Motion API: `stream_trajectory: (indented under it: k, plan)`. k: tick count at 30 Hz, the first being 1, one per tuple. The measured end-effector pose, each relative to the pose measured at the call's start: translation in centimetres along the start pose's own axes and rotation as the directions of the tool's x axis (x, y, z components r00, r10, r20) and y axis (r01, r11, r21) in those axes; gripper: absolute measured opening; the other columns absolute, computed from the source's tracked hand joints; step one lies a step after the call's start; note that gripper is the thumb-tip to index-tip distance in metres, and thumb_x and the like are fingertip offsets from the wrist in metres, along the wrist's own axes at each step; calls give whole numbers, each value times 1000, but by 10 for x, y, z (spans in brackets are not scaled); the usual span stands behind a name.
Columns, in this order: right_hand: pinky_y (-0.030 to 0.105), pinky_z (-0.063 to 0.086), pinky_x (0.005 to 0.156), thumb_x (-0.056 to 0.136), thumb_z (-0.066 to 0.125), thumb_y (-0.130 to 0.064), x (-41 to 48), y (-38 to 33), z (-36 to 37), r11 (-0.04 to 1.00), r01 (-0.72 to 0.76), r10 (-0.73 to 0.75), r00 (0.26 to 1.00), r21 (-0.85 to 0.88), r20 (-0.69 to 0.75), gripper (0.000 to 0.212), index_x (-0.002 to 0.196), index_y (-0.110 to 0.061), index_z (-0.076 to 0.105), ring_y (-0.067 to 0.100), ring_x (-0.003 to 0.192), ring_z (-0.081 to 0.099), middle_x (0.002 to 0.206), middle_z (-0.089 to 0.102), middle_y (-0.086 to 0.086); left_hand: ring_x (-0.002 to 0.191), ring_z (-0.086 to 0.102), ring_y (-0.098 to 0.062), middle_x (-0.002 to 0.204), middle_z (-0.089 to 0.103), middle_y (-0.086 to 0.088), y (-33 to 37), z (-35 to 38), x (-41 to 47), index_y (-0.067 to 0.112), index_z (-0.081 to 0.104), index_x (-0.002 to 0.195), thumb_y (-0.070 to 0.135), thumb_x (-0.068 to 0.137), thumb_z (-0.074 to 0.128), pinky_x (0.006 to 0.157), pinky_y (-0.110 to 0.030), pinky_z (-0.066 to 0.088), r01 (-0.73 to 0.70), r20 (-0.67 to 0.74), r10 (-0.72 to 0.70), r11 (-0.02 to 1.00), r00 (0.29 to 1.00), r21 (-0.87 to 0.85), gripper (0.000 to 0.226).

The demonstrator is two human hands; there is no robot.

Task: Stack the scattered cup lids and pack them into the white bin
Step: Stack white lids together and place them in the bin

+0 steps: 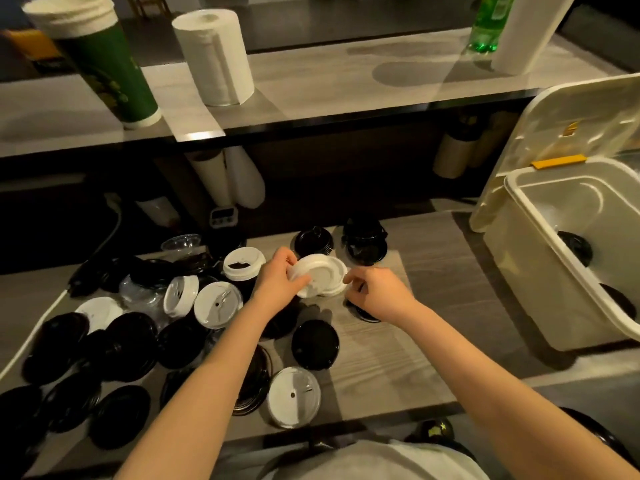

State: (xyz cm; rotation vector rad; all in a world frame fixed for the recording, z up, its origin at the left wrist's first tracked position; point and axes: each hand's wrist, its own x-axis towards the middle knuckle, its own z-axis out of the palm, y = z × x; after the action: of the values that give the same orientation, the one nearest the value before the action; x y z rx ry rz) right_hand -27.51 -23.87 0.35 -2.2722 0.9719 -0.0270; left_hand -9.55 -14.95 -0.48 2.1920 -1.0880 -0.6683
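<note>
Left hand (280, 282) is gripping the left rim of a white lid stack (320, 275), fingers curled round it and holding it just above the counter (433, 306). Right hand (377, 292) is meeting the stack's right rim with thumb and forefinger and looks to be pinching it. Judging by this, both hands are squaring up or adding to the stack, mid-counter, well apart from the white bin (519, 271).

Progress looks early. Two short black stacks (313, 241) (365, 244) are sitting just behind the hands, not yet packed. Most of the work is waiting:
- scattered black lids (131, 334) are covering the left of the counter, many overlapping
- loose white lids (217, 304) (293, 396) are lying among them
- a few clear lids (180, 242) are sitting at the back left
- one black lid (314, 344) is lying alone, near the left forearm

Containers:
- the white bin is standing at the right with its hinged cover (581, 123) tipped open behind it
- black lids in the bin (575, 249) are showing low inside, two dark patches, count not clear
- most of the bin's inside is showing bare wall, so plenty of room is remaining
</note>
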Motion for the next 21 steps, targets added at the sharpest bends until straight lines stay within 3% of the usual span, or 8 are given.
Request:
stream_trajectory:
  k: [4, 10, 14, 17, 19, 21]
  plan:
    - [34, 51, 82, 83, 66, -27, -10, -22, 30, 989, 130, -114, 974, -69, 194, 34, 116, -20, 60, 16, 92, 59, 97, 60, -6, 74, 56, -20, 79, 57, 1, -13, -17, -16, 17, 45, 93, 18, 78, 74, 69, -36, 48, 7, -126, -35, 977, 991, -211, 33]
    - [38, 46, 93, 71, 73, -46, -24, -46, 87, 853, 469, -341, 832, -227, 437, 61, 124, -20, 56, 23, 117, 49, 127, 53, 2, 88, 63, -36, 88, 66, -14, -46, -28, -41, 29, 44, 82, 16, 78, 73, 82, -53, 50, 94, -173, -179, 908, 969, -409, 32]
    - [39, 26, 112, 67, 76, -51, -30, -46, 104, 783, 555, -344, 763, -281, 547, 90, 142, -19, 38, 24, 137, 29, 150, 32, 4, 90, 66, -30, 91, 69, -13, -64, -31, -56, 25, 48, 86, 17, 80, 71, 83, -48, 52, 123, -188, -231, 880, 955, -459, 25]
    - [40, 11, 117, 70, 75, -50, -33, -44, 110, 742, 582, -327, 749, -334, 577, 99, 148, -19, 24, 22, 143, 16, 156, 20, 4, 90, 65, -25, 91, 70, -12, -68, -33, -64, 14, 53, 96, 17, 83, 68, 81, -39, 51, 122, -195, -237, 875, 952, -468, 20]
    - [37, 11, 116, 70, 75, -47, -32, -42, 113, 756, 572, -348, 762, -317, 546, 96, 148, -19, 25, 22, 143, 19, 155, 24, 4, 90, 64, -22, 90, 69, -10, -67, -34, -68, 8, 55, 101, 16, 86, 65, 77, -30, 49, 127, -195, -248, 866, 949, -483, 20]
    - [32, 21, 114, 69, 77, -42, -30, -41, 113, 818, 516, -350, 797, -254, 491, 95, 146, -17, 29, 23, 138, 29, 150, 33, 6, 85, 63, -17, 82, 68, -4, -68, -35, -71, 5, 56, 99, 16, 87, 63, 73, -22, 47, 135, -208, -269, 858, 940, -496, 18]
